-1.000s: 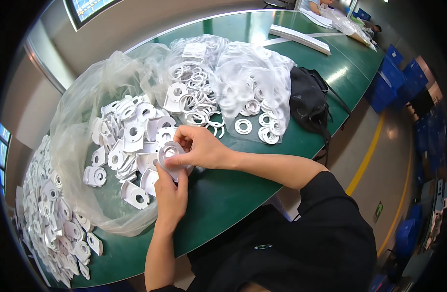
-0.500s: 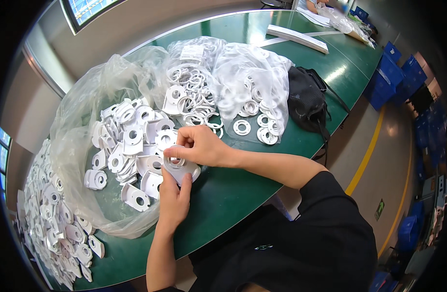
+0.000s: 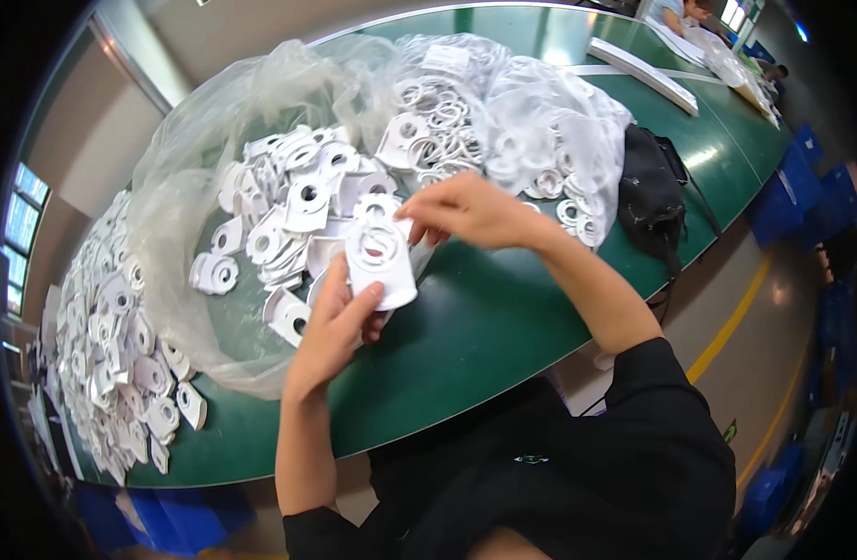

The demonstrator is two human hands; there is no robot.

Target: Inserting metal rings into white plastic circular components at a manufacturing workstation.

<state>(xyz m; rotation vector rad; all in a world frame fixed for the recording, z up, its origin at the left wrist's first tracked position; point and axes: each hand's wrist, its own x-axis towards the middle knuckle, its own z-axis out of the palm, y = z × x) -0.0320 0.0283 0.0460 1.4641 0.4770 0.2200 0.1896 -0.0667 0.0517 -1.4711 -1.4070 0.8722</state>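
**Ring meeting plate, mid-fit**

Fitting step in hand, by the look of it — white plastic plate (image 3: 382, 266) with a round hole, gripped low in the left hand (image 3: 333, 329), thumb across its lower face, fingers curled shut behind. Right hand (image 3: 470, 213) pinched closed at the plate's top edge, apparently on a small white ring (too hidden by the fingertips to be sure). Plate raised just above the green tabletop (image 3: 466, 345), over the near lip of the bag. Next move likely calls for pressing the ring square into the hole, steady counter-hold from below.

Containers: large clear plastic bag (image 3: 181, 201), open, heaped with more white holed plates; second clear bag (image 3: 540, 131) beyond, full of loose white rings (image 3: 438, 117). Far left — loose pile of finished-looking white pieces (image 3: 111, 355) straight on the tabletop. Black pouch (image 3: 651, 191) right of the bags.
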